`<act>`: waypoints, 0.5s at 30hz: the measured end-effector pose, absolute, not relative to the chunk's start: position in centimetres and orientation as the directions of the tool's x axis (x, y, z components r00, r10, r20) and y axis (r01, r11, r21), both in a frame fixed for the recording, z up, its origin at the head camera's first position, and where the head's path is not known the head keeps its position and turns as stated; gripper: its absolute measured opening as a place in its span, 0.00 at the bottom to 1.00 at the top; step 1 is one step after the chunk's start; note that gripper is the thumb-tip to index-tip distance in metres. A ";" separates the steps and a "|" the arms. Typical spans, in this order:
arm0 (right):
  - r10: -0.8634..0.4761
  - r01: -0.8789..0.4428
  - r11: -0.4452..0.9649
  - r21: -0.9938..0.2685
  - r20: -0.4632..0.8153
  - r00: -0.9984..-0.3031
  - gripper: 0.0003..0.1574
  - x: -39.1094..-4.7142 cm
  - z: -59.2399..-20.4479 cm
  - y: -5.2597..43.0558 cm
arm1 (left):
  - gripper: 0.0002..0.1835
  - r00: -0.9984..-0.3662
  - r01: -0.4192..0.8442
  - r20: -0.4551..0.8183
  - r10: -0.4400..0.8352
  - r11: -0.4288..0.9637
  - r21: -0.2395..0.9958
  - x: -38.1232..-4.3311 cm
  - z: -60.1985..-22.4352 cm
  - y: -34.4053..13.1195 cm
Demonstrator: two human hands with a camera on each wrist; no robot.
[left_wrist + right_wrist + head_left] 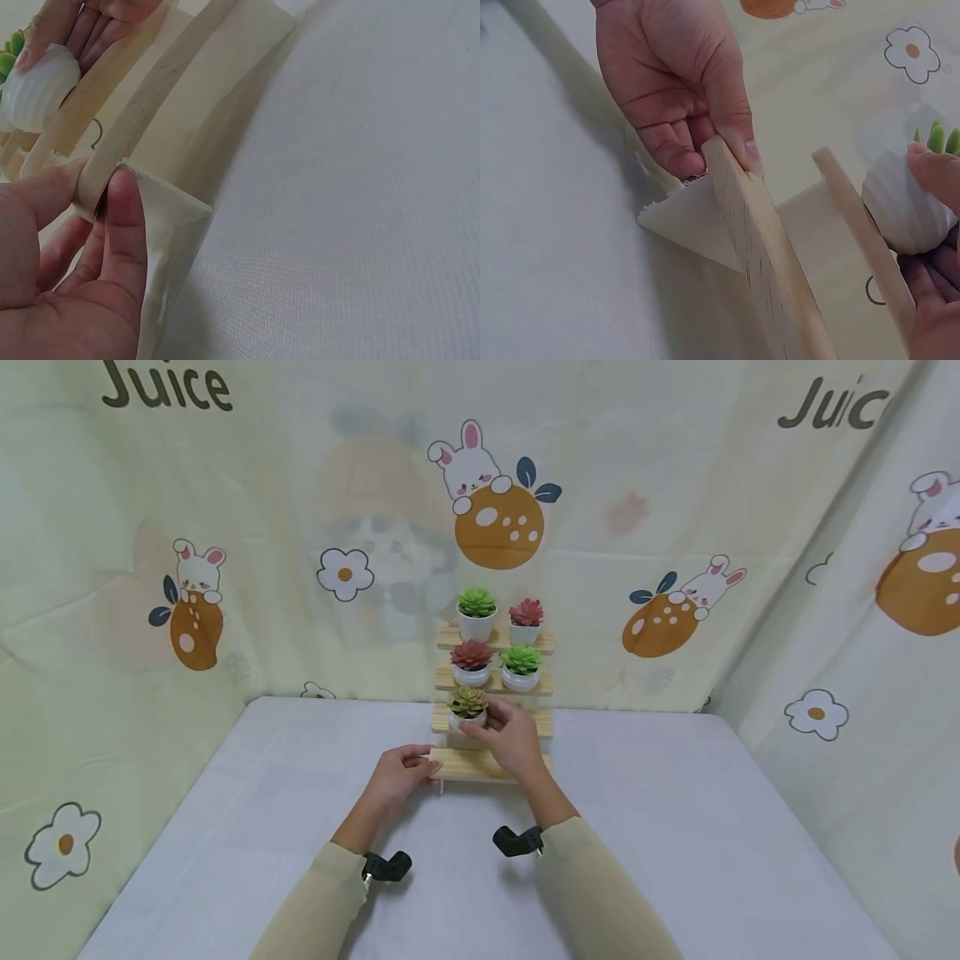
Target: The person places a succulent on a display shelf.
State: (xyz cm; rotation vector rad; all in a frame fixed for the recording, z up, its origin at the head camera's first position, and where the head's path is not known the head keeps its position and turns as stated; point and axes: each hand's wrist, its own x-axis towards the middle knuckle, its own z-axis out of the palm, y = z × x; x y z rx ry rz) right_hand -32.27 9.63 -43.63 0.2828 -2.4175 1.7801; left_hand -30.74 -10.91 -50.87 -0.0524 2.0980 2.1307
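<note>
A tiered wooden shelf stands at the back of the table. My left hand pinches the left end of its lowest board, thumb above and fingers beneath, as the left wrist view shows. In my right hand is a potted succulent with a ribbed white pot, held between thumb and fingers at the left of the second board from the bottom. Whether the pot bears on that board I cannot tell. On the board above sit a red succulent and a green succulent.
The top board carries another green succulent and a smaller red one. A printed curtain hangs right behind the shelf and along both sides. The table has a white cloth. Each wrist wears a black camera mount.
</note>
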 end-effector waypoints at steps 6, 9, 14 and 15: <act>-0.076 -0.207 0.292 -0.934 0.193 -0.978 0.39 -32.3 -43.8 9.5 | 0.21 -0.986 -0.151 -0.151 0.072 0.007 0.988 -30.7 -50.8 -10.9; -0.068 -0.208 0.286 -0.935 0.196 -0.978 0.39 -32.4 -44.0 9.6 | 0.22 -0.988 -0.137 -0.140 0.072 0.043 0.990 -30.6 -50.8 -10.9; -0.023 -0.226 0.197 -0.954 0.226 -0.974 0.42 -31.9 -44.3 10.5 | 0.22 -0.992 -0.086 -0.097 0.083 0.125 0.988 -30.5 -50.7 -11.0; -0.009 -0.244 0.179 -0.953 0.246 -0.969 0.42 -31.7 -44.3 10.9 | 0.22 -0.993 -0.069 -0.082 0.082 0.150 0.986 -30.4 -50.6 -11.2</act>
